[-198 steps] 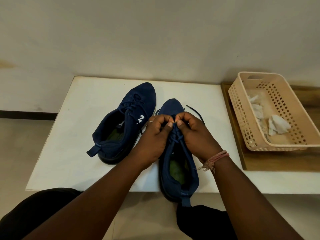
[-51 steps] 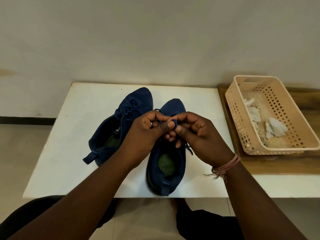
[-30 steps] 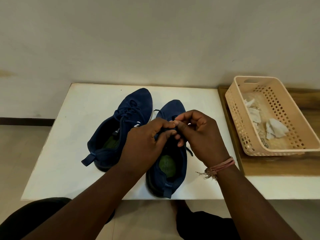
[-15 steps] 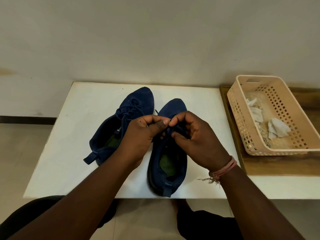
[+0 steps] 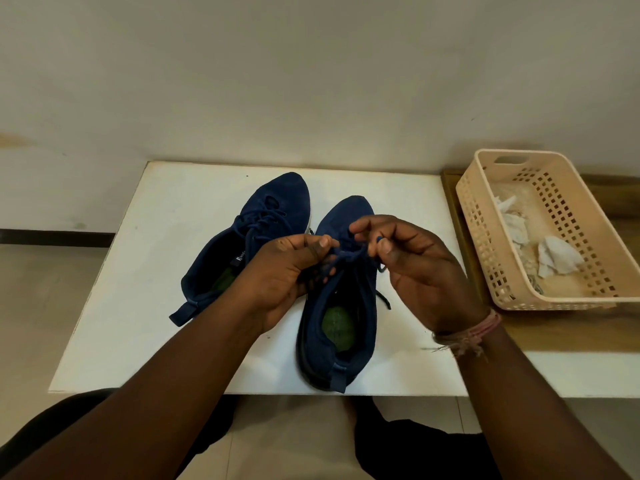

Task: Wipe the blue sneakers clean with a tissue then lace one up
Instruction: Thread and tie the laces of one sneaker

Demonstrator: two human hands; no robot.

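Both hands are raised over the right-hand sneaker [image 5: 341,306], working its lace [image 5: 348,254]. Left hand [image 5: 287,271]: fingers curled, lace pinched between thumb and forefinger at the top of the shoe's throat. Right hand [image 5: 412,268]: lace end pinched between thumb and forefinger, remaining fingers loosely spread above. A short span of lace is seen between the two pinches. A loose lace tail [image 5: 382,299] is seen on the table beside the shoe, below the right hand.

Right-hand sneaker is stood upright on the white table [image 5: 138,271], toe pointed away, heel tab at the near edge, green insole visible inside. Second blue sneaker [image 5: 249,244] is placed just to its left, angled with toe away and to the right, already laced; contact between the two shoes cannot be told, as the left hand covers the gap.

A beige perforated basket [image 5: 485,237] is set on a wooden surface [image 5: 554,327] to the right of the table, well apart from the shoes. Crumpled tissues [image 5: 557,259] are seen inside it. A threaded band [image 5: 474,332] is worn on the right wrist.
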